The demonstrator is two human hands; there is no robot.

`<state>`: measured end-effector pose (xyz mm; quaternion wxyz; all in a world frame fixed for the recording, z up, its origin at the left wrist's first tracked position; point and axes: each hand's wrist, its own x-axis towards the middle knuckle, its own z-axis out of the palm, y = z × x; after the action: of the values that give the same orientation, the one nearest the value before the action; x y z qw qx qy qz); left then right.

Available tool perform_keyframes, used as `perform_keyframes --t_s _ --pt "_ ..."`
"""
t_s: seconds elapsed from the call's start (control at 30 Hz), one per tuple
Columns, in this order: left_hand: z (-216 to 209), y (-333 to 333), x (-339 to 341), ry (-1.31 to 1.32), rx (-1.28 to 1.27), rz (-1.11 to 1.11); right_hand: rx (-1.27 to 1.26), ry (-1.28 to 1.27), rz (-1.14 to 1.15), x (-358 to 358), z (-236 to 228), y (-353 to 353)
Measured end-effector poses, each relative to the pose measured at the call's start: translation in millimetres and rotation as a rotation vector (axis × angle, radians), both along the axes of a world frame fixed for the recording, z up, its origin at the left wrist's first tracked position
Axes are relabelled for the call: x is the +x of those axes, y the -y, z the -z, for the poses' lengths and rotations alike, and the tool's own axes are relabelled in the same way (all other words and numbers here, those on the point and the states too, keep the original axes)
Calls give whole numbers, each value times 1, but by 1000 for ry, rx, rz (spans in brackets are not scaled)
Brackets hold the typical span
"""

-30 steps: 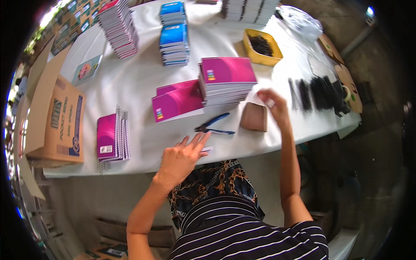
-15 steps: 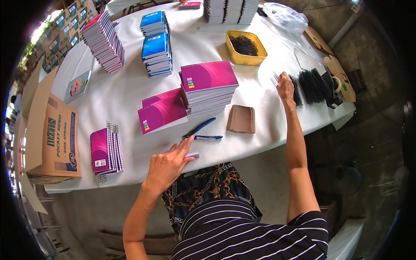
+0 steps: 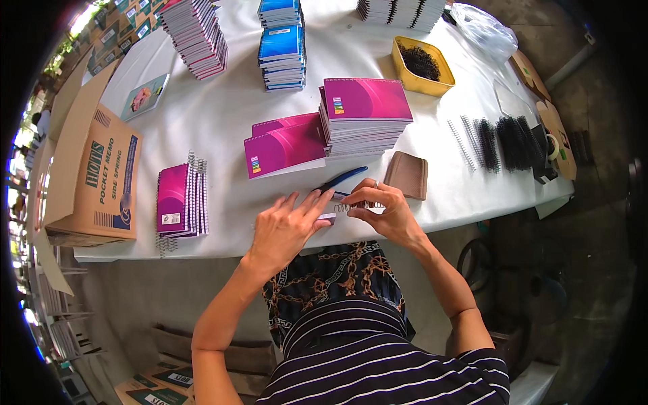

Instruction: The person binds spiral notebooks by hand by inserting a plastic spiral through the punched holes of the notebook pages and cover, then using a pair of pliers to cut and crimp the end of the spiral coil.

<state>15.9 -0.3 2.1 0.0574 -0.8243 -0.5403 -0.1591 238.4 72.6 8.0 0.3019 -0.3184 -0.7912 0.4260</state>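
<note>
Near the table's front edge my left hand (image 3: 287, 226) lies with fingers extended over a small pad of paper (image 3: 329, 219), thumb along its side; most of the pad is hidden beneath the hand. In a pinch, my right hand (image 3: 388, 210) grips a spiral wire coil (image 3: 341, 208), its free end pointing at the pad's edge. Just beyond the fingers lie blue-handled pliers (image 3: 345, 177), partly covered. A brown folded pad (image 3: 408, 175) sits beyond my right hand. Purple-covered notebooks (image 3: 368, 101) are stacked farther back, with others (image 3: 287, 150) fanned beside them.
At left stand an open carton (image 3: 101, 175) and coil-bound purple notebooks (image 3: 177, 199). Pink (image 3: 196, 40) and blue (image 3: 282, 50) notebook stacks rise behind. Loose coils (image 3: 482, 143) lie right, near a yellow tub (image 3: 424, 64) of black wire and a clear plastic bag (image 3: 482, 30).
My right hand has come from the loose coils at the right to the pad, bringing one coil. My left hand stays over the pad. The whole view has shifted.
</note>
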Motion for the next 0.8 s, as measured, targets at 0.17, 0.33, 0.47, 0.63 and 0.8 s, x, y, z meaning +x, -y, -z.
perform_keyframes --t_s 0.17,0.33,0.47,0.63,0.8 --pt "0 -1 -1 -25 16 13 -51 -10 -40 -3 0 -4" --pt "-2 0 -1 -23 -11 21 15 -7 -166 1 2 -12" --pt "-1 -1 -2 36 -29 30 -26 13 -136 -5 -1 -12" --pt "-1 -1 -2 18 -28 9 -4 70 -201 -3 -2 -14" --pt "0 0 0 16 -41 -22 86 139 -248 0 -4 -12"
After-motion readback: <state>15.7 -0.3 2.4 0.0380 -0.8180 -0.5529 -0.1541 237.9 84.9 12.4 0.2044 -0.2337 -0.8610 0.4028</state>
